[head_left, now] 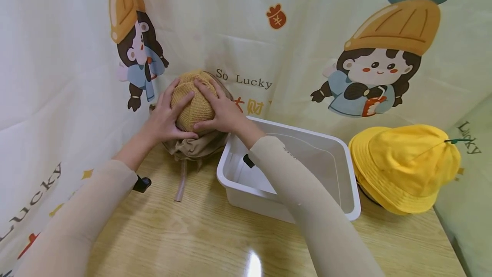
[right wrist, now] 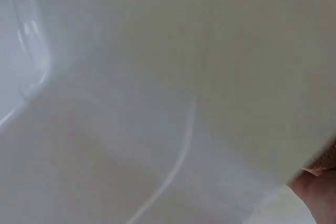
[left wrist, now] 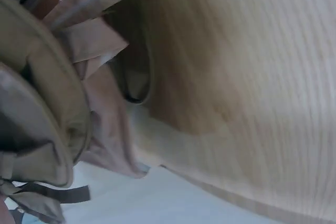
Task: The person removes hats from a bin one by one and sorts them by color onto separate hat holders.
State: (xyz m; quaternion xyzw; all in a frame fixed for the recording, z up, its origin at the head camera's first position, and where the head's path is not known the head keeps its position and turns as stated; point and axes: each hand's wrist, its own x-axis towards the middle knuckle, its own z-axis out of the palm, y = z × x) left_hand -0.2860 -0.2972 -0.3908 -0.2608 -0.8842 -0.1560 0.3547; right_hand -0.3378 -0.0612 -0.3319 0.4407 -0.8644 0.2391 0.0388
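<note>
A mustard-yellow knit hat (head_left: 188, 112) sits on top of a khaki fabric item (head_left: 209, 144) at the back left of the table. My left hand (head_left: 163, 116) grips the knit hat's left side, fingers over its top and thumb along its lower front. From the right, my right hand (head_left: 223, 112) holds the same hat, with its fingers spread on the crown and thumb at the front. The left wrist view shows the khaki item's folds (left wrist: 52, 93) close up; whether it is a hat or a bag I cannot tell. A strap (head_left: 181, 183) hangs from it.
A white plastic bin (head_left: 288, 213) stands beside the khaki item, under my right forearm. Farther right is a yellow bucket hat (head_left: 407, 166) with a green tip, propped on something dark. A printed curtain (head_left: 238, 20) closes off the back and sides of the wooden table (head_left: 200, 234).
</note>
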